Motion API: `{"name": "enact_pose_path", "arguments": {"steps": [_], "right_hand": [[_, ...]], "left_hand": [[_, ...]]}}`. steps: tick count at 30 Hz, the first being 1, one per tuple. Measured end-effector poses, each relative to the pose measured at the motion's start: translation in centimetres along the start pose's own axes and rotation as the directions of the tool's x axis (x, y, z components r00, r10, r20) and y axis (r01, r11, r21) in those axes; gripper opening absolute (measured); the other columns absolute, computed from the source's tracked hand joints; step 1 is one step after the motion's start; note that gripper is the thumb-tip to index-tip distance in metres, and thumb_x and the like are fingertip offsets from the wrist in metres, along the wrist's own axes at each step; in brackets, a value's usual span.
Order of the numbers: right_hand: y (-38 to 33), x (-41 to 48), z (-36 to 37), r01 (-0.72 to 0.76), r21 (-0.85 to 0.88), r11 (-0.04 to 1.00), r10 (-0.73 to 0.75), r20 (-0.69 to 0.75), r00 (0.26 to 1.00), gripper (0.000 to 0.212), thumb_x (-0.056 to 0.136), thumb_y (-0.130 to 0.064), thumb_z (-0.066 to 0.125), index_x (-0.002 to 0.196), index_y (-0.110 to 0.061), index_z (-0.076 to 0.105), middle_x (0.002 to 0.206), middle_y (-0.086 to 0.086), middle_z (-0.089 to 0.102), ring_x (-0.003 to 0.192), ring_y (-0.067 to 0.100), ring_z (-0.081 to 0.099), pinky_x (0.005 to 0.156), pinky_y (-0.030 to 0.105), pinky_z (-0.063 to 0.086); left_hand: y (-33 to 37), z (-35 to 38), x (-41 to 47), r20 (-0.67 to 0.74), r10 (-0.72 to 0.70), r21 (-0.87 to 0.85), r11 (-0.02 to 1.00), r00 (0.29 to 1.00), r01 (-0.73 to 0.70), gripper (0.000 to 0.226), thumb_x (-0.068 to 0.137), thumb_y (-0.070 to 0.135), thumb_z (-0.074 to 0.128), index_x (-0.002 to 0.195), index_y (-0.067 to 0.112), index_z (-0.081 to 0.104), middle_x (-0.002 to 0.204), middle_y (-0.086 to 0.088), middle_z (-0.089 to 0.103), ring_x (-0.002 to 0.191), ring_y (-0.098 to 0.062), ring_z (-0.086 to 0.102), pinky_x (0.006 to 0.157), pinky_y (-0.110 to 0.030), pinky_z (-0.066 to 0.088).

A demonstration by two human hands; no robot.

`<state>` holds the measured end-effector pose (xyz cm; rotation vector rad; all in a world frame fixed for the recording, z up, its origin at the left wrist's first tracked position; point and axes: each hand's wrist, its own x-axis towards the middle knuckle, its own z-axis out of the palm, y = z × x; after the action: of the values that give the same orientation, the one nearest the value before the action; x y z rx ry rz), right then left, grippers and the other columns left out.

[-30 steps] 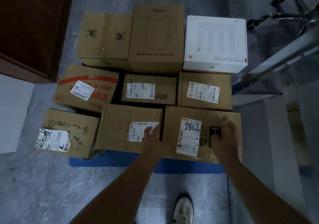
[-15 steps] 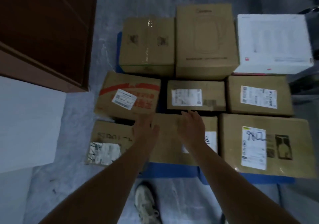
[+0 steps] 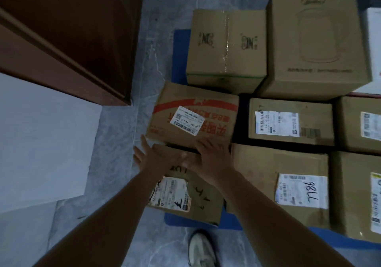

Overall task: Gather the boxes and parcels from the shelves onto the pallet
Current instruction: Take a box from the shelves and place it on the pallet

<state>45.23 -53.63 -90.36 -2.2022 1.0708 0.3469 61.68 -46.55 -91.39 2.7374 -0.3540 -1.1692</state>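
Grey floor (image 3: 123,143), blue pallet (image 3: 180,46) right of centre, boxes (image 3: 288,122) packed tight. Your left hand (image 3: 156,157) and right hand (image 3: 212,157) lie flat, fingers spread, on scribbled box (image 3: 206,196) at lower centre, probably squaring it in.

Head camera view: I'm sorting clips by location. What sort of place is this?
Likely an indoor storeroom or parcel-sorting room: labelled cardboard boxes packed together on a blue pallet, a grey stone-look floor, and a brown wooden door or cabinet alongside.
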Motion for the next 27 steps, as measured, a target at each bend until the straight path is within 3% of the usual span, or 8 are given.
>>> {"name": "enact_pose_path", "arguments": {"steps": [8, 12, 15, 18, 20, 22, 25, 27], "right_hand": [[-0.8, 0.4, 1.1, 0.194, -0.025, 0.981, -0.187, 0.177, 0.966, 0.122, 0.057, -0.072, 0.073, 0.151, -0.034, 0.006, 0.156, -0.008, 0.016, 0.144, 0.020, 0.015, 0.116, 0.051, 0.012], [-2.0, -1.2, 1.8, 0.152, -0.016, 0.988, -0.152, 0.003, 0.988, 0.117, 0.065, -0.056, 0.078, 0.151, -0.034, 0.003, 0.158, -0.002, 0.006, 0.146, 0.024, 0.002, 0.119, 0.050, 0.002], [-4.3, -3.9, 4.1, 0.199, -0.041, 0.979, -0.203, -0.127, 0.971, 0.110, 0.074, -0.024, 0.075, 0.152, -0.033, -0.002, 0.162, 0.003, -0.004, 0.149, 0.027, -0.004, 0.119, 0.051, -0.006], [-4.4, -5.2, 4.5, 0.291, -0.066, 0.954, -0.288, 0.056, 0.956, 0.127, 0.068, -0.051, 0.075, 0.150, -0.031, -0.019, 0.160, 0.004, -0.022, 0.145, 0.029, -0.024, 0.115, 0.054, -0.017], [-3.5, -5.0, 3.6, 0.301, -0.219, 0.928, -0.296, 0.054, 0.954, 0.134, 0.060, -0.061, 0.075, 0.150, -0.025, -0.019, 0.162, 0.006, 0.005, 0.149, 0.027, 0.002, 0.119, 0.054, 0.008], [-3.0, -4.9, 2.6, 0.205, -0.314, 0.927, -0.246, -0.096, 0.964, 0.106, 0.066, -0.059, 0.070, 0.153, -0.028, 0.019, 0.149, -0.004, 0.043, 0.138, 0.017, 0.040, 0.111, 0.047, 0.037], [-2.8, -5.0, 3.1, 0.192, -0.403, 0.895, -0.260, -0.120, 0.958, 0.075, 0.095, -0.046, 0.041, 0.149, -0.032, -0.009, 0.161, -0.009, 0.015, 0.148, 0.018, 0.008, 0.115, 0.048, -0.001], [-2.4, -5.5, 2.7, 0.079, -0.352, 0.933, -0.136, -0.141, 0.981, 0.106, 0.087, -0.048, 0.058, 0.147, -0.026, -0.027, 0.162, -0.005, 0.004, 0.149, 0.021, -0.003, 0.116, 0.048, -0.006]], "left_hand": [[-0.6, -0.9, 3.1, 0.050, 0.237, -0.472, 0.862, 0.970, -0.186, 0.140, 0.052, 0.047, 0.090, 0.152, 0.030, -0.007, 0.155, -0.006, 0.026, 0.136, -0.025, 0.038, 0.105, -0.051, 0.041], [1.3, -1.0, 3.8, -0.008, 0.270, -0.492, 0.837, 0.963, -0.239, 0.097, 0.061, 0.041, 0.088, 0.138, 0.022, 0.032, 0.132, -0.001, 0.052, 0.113, -0.017, 0.057, 0.085, -0.031, 0.052], [1.4, -0.4, 3.6, -0.009, 0.224, -0.477, 0.856, 0.975, -0.201, 0.097, 0.066, 0.043, 0.085, 0.144, 0.016, 0.034, 0.137, -0.005, 0.050, 0.122, -0.023, 0.052, 0.099, -0.039, 0.047], [1.3, 0.8, 2.5, -0.034, 0.176, -0.501, 0.849, 0.984, -0.169, 0.072, 0.078, 0.036, 0.077, 0.135, 0.009, 0.040, 0.128, -0.007, 0.052, 0.117, -0.024, 0.053, 0.089, -0.032, 0.046], [0.8, 1.9, 1.6, -0.053, 0.199, -0.459, 0.866, 0.979, -0.201, 0.056, 0.082, 0.033, 0.074, 0.123, 0.007, 0.044, 0.117, -0.008, 0.054, 0.111, -0.026, 0.057, 0.084, -0.032, 0.047], [0.8, 2.6, 1.2, -0.040, 0.232, -0.427, 0.876, 0.972, -0.226, 0.050, 0.087, 0.034, 0.068, 0.122, 0.006, 0.045, 0.118, -0.010, 0.055, 0.110, -0.027, 0.057, 0.087, -0.035, 0.048], [1.7, 2.4, 1.2, -0.021, 0.234, -0.422, 0.879, 0.972, -0.221, 0.054, 0.094, 0.036, 0.058, 0.136, 0.006, 0.042, 0.133, -0.014, 0.051, 0.118, -0.029, 0.053, 0.097, -0.039, 0.046], [1.7, 2.1, 0.9, -0.061, 0.228, -0.415, 0.880, 0.972, -0.232, 0.060, 0.095, 0.041, 0.054, 0.142, 0.009, 0.037, 0.141, -0.014, 0.046, 0.124, -0.031, 0.050, 0.099, -0.041, 0.045]]}}
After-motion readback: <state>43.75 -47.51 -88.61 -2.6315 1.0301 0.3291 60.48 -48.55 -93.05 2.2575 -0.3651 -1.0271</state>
